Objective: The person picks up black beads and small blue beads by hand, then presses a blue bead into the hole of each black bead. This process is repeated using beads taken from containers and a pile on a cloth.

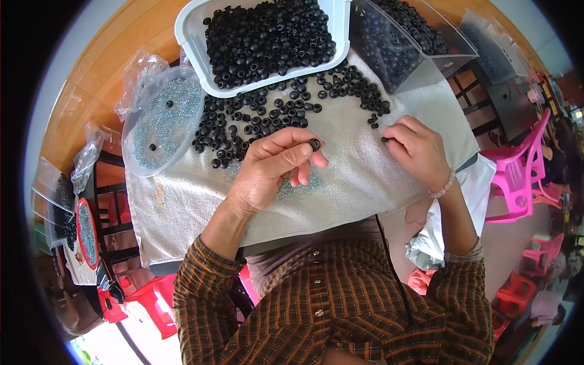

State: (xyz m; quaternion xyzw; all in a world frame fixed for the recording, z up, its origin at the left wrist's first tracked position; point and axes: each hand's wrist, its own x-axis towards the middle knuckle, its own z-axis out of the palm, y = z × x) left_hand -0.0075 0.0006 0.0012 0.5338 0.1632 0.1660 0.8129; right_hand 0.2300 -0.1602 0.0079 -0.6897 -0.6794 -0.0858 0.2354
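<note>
Your left hand [274, 159] is half curled, thumb and forefinger pinching one round black bead [314, 145] at its sides, a grip that leaves the hole uncovered; the other fingers bend loosely beneath. Your right hand [417, 149], set apart to the right, is mostly folded, thumb and forefinger pressed together on a small dark piece [385, 140] (too little of it shows to say what it is). A beaded bracelet [442, 187] circles that wrist.

Below your left fingers, a scatter of tiny pale-blue seed beads [298, 187] lies on the white towel [359, 188], probably spread over the tabletop [163, 267] so that small round things don't roll. Just beyond your hands, loose black beads [277, 114] spread across the towel, likely kept there for easy picking, with a thinner cluster reaching toward the right hand.

Farther out, the pale rectangular tray [193, 44] holds a deep heap of black beads; at the far right, a clear plastic bin [421, 70] carries more, both seemingly serving as stock behind the loose ones. To the left, a clear oval dish [127, 137] keeps blue seed beads within its rim, with two black beads among them. Crumpled clear plastic bags [139, 76] sit beyond the dish.
</note>
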